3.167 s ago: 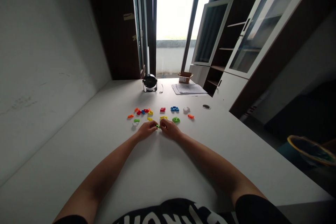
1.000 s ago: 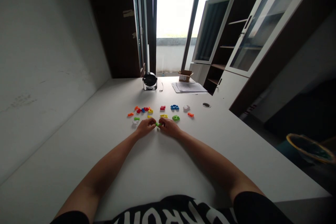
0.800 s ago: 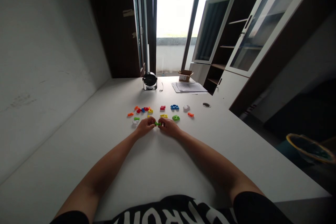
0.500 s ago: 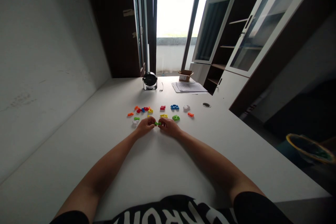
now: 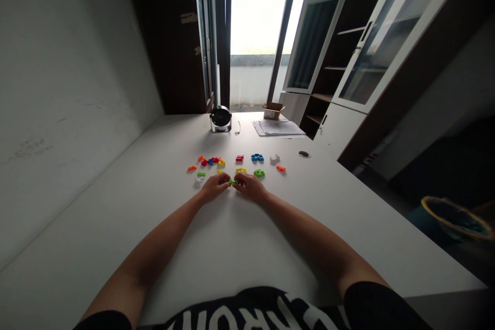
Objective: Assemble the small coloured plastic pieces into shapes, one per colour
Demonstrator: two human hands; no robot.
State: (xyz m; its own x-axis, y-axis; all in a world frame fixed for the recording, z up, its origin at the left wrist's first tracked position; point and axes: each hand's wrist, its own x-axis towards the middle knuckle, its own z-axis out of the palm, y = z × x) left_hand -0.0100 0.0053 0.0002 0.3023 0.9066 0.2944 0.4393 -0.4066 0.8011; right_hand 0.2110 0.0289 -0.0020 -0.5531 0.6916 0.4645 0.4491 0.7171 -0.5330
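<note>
Between my fingertips is a small green plastic piece, just above or on the white table. My left hand pinches its left end and my right hand pinches its right end. The fingers cover much of it, so its full shape is hidden. Just beyond my hands lie a yellow piece and a larger green piece. Left of my left hand are a white piece and a flat green piece.
Farther back lie a red piece, a blue piece, a white piece and orange pieces. A round black device, papers and an open cardboard box stand at the far end. A cable hole is at right.
Both hands keep hold of the green piece in nearly the same spot. My left fingers have shifted very slightly to the right; the other pieces have not moved.
</note>
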